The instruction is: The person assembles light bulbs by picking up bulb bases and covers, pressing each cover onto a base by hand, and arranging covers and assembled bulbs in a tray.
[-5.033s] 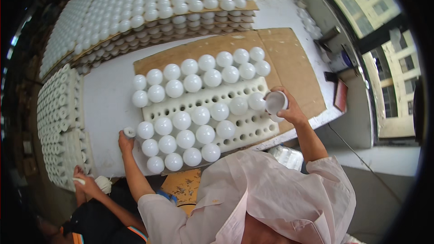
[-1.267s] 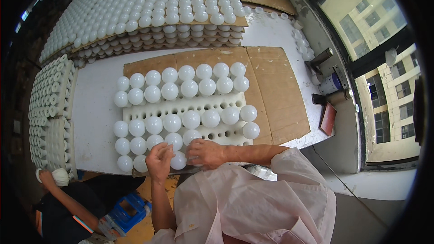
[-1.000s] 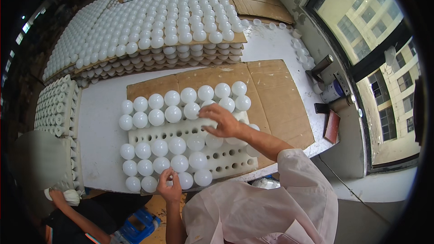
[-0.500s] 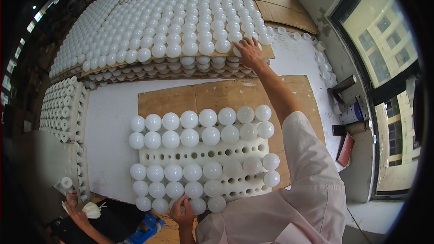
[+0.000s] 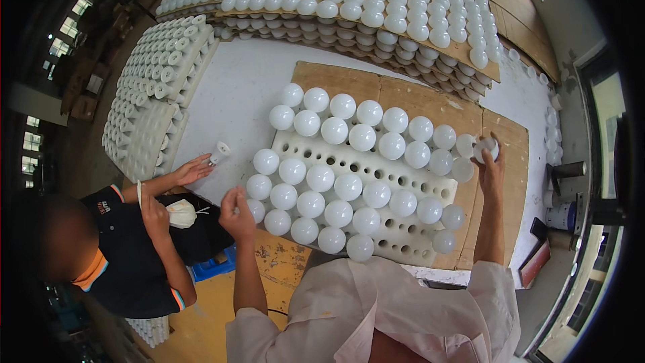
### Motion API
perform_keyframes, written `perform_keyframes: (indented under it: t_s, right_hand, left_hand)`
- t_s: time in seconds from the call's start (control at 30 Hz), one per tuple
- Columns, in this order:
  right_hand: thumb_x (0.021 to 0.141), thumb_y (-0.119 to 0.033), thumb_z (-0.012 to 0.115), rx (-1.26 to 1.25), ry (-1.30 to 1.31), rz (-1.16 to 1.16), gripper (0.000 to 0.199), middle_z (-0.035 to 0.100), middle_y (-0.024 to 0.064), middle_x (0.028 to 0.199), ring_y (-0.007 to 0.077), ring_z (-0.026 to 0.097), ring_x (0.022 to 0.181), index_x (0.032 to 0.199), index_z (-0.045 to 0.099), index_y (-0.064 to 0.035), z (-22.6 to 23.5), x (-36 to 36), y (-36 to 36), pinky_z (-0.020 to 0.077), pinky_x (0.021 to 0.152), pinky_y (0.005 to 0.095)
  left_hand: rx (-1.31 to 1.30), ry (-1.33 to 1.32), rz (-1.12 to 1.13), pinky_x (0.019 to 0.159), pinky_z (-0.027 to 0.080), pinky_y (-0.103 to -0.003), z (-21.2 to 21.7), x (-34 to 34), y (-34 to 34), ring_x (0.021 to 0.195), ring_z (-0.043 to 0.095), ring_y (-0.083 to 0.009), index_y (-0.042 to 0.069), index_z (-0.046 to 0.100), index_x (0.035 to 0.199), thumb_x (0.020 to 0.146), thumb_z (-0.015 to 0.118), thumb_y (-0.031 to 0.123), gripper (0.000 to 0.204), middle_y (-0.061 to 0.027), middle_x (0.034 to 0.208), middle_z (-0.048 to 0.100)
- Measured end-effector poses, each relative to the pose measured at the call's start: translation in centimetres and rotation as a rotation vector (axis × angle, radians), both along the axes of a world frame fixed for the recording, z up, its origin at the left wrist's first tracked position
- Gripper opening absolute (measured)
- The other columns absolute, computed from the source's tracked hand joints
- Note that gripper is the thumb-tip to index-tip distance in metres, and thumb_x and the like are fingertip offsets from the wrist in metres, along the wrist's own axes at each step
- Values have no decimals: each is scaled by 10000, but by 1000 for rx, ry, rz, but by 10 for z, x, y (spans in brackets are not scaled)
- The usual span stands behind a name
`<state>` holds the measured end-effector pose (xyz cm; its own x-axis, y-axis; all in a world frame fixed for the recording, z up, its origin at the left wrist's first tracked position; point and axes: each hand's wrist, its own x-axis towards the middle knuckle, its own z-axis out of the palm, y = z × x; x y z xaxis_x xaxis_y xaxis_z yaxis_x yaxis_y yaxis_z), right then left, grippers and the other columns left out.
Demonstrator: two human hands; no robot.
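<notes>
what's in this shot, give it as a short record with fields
setting: white table with a cardboard sheet
tray: white perforated tray, partly filled with white bulbs
left hand: left hand at the tray's near left corner, touching a bulb
right hand: right hand holding a white bulb at the tray's right end
background: stacked layers of bulbs
other person: co-worker's hand beside a loose bulb

Stacked bulb trays (upper edge) cut off
</notes>
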<state>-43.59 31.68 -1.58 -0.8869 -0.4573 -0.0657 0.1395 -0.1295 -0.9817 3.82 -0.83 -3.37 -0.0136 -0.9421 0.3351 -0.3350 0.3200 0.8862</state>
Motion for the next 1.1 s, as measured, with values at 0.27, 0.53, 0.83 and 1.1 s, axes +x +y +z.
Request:
perform_keyframes:
  t_s: [0.27, 0.53, 0.83, 1.1]
  right_hand:
    - [733, -25, 665, 89, -103, -92, 749, 518, 138, 1224, 256, 570, 1055, 1401, 329, -70, -2, 126, 66, 570, 803, 379]
    - [660, -163, 782, 281, 103, 83, 855, 551, 117, 1216, 232, 562, 1102, 1394, 349, -79, 38, 187, 66, 513, 901, 394]
    - [659, -231, 829, -260, -175, 349, 822, 547, 110, 1233, 235, 601, 1051, 1344, 389, -114, 39, 207, 30, 524, 830, 350]
    - [676, -192, 832, -579, -466, 490, 801, 545, 117, 1204, 264, 609, 1013, 1339, 384, -153, 19, 219, -18, 538, 731, 324]
  left_hand:
    - [131, -821, -320, 1138, 267, -390, -74, -7, -151, 1368, 314, -371, -30, 289, 1407, 737, 640, -33, 757, -272, 1453, 329]
    - [294, -1180, -420, 958, 467, -431, -117, -15, -232, 1100, 571, -378, 33, 511, 1179, 603, 819, 140, 661, -189, 1168, 606]
    - [522, -217, -352, 782, 519, -354, -115, 0, -220, 881, 642, -242, -9, 555, 1167, 735, 762, 182, 516, -183, 1134, 635]
    - [879, 630, -1123, 491, 453, -244, 47, -48, 1, 649, 600, -161, -114, 441, 1252, 749, 689, 208, 647, -275, 1086, 626]
